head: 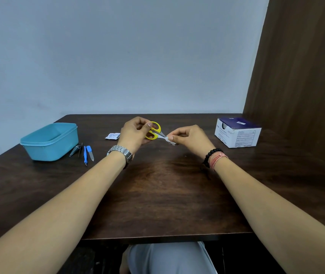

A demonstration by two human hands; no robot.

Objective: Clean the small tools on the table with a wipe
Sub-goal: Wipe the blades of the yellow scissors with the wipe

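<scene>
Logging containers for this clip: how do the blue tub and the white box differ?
The blue tub is open-topped plastic with rounded corners; the white box is square-edged, printed, with a dark blue top. The tub sits at the table's left beside the small tools, the box at its right, alone. Both rest untouched on the table.

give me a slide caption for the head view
Left hand holds yellow scissors while right hand wipes the blades with a wipe.

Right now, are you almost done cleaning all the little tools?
Not yet. A torn wipe packet lies opened on the table, so that step is done. The left hand holds the yellow scissors while the right hand rubs the blades with the wipe. Four small tools beside the blue tub lie waiting; whether they're clean, I can't tell.
</scene>
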